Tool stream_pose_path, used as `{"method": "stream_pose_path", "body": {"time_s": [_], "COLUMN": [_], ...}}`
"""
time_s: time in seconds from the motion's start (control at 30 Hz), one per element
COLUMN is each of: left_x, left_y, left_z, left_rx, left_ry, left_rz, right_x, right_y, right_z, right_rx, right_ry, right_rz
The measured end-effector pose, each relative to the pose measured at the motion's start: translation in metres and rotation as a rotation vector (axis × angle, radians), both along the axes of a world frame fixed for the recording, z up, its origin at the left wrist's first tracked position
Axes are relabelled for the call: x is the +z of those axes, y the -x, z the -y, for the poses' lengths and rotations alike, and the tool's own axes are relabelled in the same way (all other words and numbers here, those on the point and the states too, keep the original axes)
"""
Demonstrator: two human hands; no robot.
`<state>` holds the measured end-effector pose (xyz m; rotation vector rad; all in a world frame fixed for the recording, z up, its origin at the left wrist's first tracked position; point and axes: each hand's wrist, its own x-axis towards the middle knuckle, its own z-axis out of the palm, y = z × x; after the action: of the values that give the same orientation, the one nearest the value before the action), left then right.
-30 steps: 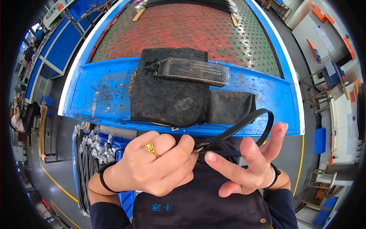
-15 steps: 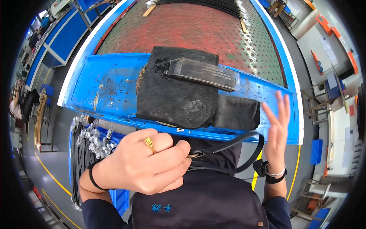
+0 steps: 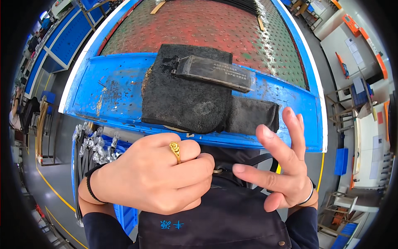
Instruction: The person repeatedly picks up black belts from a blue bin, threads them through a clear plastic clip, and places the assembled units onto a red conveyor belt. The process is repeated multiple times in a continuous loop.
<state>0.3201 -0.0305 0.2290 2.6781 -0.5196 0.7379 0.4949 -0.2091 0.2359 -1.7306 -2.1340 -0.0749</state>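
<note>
My left hand [image 3: 155, 176], wearing a gold ring, is closed in a fist at the near edge of the blue bench. Out of the fist comes a black strap [image 3: 256, 159] with a small brass-coloured metal fitting [image 3: 217, 171]. What lies inside the fist is hidden. My right hand [image 3: 286, 170] is open, its fingers spread, just right of the fitting and in front of part of the strap. Whether its index fingertip touches the strap, I cannot tell. A dark apron [image 3: 215, 224] lies beneath both hands.
On the blue tray [image 3: 112, 87] lies a worn black pad [image 3: 186, 97] bearing a long box with a clear cover [image 3: 215, 74]. Behind are a red-green studded mat [image 3: 199, 29] and black strips [image 3: 236, 5]. Plastic-wrapped strips [image 3: 97, 145] hang at left by a blue crate [image 3: 126, 218].
My right hand has come down and inward, from beside the strap's loop to near the metal fitting. My left fist stays closed, shifted slightly. The view has moved a little.
</note>
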Motion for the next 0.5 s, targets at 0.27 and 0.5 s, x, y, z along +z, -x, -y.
{"method": "stream_pose_path", "body": {"time_s": [0.27, 0.5], "left_x": [0.002, 0.000], "left_y": [0.002, 0.010], "left_z": [-0.002, -0.006], "left_rx": [-0.014, 0.039], "left_ry": [-0.013, 0.020], "left_rz": [-0.017, 0.011], "right_x": [-0.006, -0.017], "right_y": [0.002, -0.029], "right_z": [-0.010, -0.010], "right_rx": [0.031, -0.283], "right_ry": [0.002, -0.041], "right_rz": [-0.015, -0.301]}}
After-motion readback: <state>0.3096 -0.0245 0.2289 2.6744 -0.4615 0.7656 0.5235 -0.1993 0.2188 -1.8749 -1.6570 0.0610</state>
